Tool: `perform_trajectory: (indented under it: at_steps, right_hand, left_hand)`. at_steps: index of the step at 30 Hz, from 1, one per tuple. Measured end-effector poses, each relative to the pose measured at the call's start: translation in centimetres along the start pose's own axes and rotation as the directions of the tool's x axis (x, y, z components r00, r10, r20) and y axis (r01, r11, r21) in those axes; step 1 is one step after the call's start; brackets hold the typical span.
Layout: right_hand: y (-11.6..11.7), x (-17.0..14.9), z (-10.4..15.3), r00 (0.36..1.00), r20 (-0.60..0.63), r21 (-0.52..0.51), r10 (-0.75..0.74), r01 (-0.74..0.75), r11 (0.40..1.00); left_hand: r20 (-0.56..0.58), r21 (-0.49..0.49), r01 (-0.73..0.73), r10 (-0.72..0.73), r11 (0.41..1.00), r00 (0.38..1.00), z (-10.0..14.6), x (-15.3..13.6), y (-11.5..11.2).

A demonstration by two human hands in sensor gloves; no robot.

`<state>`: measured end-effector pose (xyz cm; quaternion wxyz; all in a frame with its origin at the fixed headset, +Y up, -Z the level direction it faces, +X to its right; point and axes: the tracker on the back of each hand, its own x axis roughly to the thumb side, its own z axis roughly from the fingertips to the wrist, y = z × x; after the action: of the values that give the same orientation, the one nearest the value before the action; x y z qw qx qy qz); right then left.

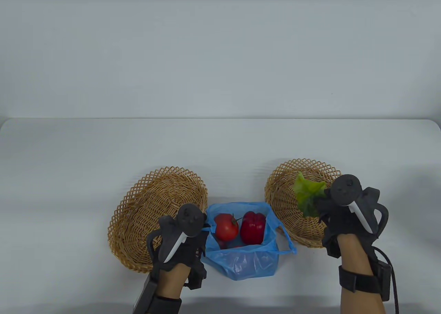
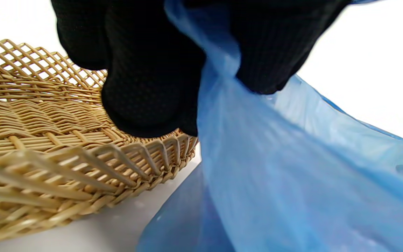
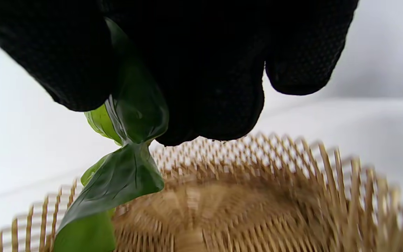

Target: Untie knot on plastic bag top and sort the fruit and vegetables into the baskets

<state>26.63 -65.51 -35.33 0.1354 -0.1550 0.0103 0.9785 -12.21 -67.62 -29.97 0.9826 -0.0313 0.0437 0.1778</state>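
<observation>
An open blue plastic bag (image 1: 248,259) lies between two wicker baskets. Inside it show a red tomato (image 1: 226,227) and a red bell pepper (image 1: 253,227), with more red pieces half hidden beneath. My left hand (image 1: 187,236) pinches the bag's left rim (image 2: 219,70) beside the left basket (image 1: 155,214), which shows nothing inside. My right hand (image 1: 339,203) hovers over the right basket (image 1: 286,193) and pinches a green lettuce leaf (image 1: 308,194); in the right wrist view the leaf (image 3: 124,164) hangs from the fingers above the basket's bottom (image 3: 243,206).
The white table (image 1: 220,145) stretches back to a pale wall. A loose bag handle (image 1: 287,243) loops out toward the right basket. A cable (image 1: 391,276) runs along my right forearm.
</observation>
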Motion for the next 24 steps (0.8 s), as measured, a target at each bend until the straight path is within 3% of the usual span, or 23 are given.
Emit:
perform_trajectory:
  at_steps: [5,10,14,18,21,24]
  right_hand:
    - [2.2,-0.1,-1.0,0.998,-0.015,0.1,0.067,-0.065,0.993]
    - [2.9,-0.9,-1.3,0.98,-0.101,0.146,0.169,-0.153,0.977]
    - [1.5,0.2,-0.4,0.978,-0.094,0.01,0.186,-0.185,0.983]
    - [-1.0,4.0,2.4,0.981,0.082,-0.19,0.176,-0.158,0.969]
    - [-2.0,8.2,6.0,0.926,0.329,-0.323,0.187,-0.076,0.943]
    - [-0.6,12.0,9.1,0.849,0.497,-0.317,0.181,-0.017,0.948]
  left_hand:
    - [0.003,-0.004,-0.005,0.005,1.0,1.0,0.0,0.0,0.0]
    - [-0.002,-0.009,-0.007,0.007,1.0,1.0,0.0,-0.1,0.0]
    - [-0.002,-0.012,-0.006,0.006,1.0,1.0,0.0,0.0,0.0]
    - [0.002,-0.009,-0.006,0.006,1.0,1.0,0.0,0.0,0.0]
    - [0.001,-0.008,-0.004,0.004,1.0,1.0,0.0,0.0,0.0]
    - [0.0,-0.013,-0.004,0.004,1.0,1.0,-0.1,0.0,-0.1]
